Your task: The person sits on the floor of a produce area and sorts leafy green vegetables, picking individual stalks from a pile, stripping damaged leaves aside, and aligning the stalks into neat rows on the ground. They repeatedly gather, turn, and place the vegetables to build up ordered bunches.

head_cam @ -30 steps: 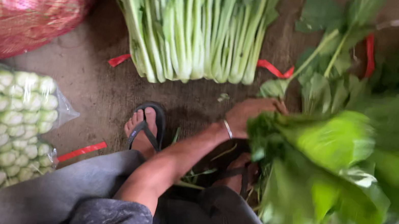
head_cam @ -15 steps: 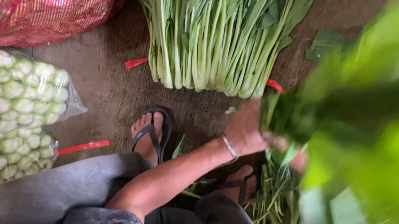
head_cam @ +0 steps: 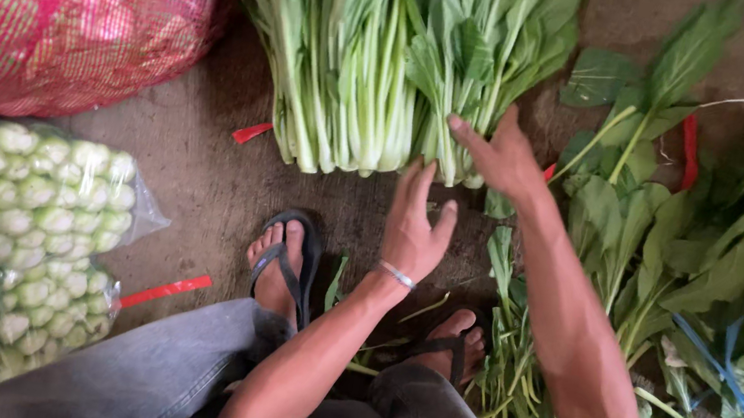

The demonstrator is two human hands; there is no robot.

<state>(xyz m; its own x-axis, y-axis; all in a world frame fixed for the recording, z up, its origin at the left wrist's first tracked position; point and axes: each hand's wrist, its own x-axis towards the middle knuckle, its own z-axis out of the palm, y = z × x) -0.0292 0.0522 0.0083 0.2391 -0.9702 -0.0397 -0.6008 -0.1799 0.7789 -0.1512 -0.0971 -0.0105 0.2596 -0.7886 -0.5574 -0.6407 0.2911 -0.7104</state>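
Observation:
A big bundle of leafy greens with pale stalks (head_cam: pixel 382 57) lies on the ground in front of me, cut ends toward me. My left hand (head_cam: pixel 416 226) hovers open just below the stalk ends, fingers pointing up, a thin bracelet on the wrist. My right hand (head_cam: pixel 497 154) reaches to the bundle's right edge with spread fingers and touches the stalks there. Neither hand holds anything. My feet in black sandals (head_cam: pixel 284 260) rest on the ground beneath my arms.
Loose dark-leaved greens (head_cam: pixel 672 258) are piled at the right. A red net sack (head_cam: pixel 63 6) fills the top left. Clear bags of small pale green vegetables (head_cam: pixel 4 237) sit at the left. Red strips (head_cam: pixel 165 290) lie on the dirt floor.
The leafy bunch that was held up close at the right is gone from my right hand. Both hands now reach empty toward the pale-stalked bundle.

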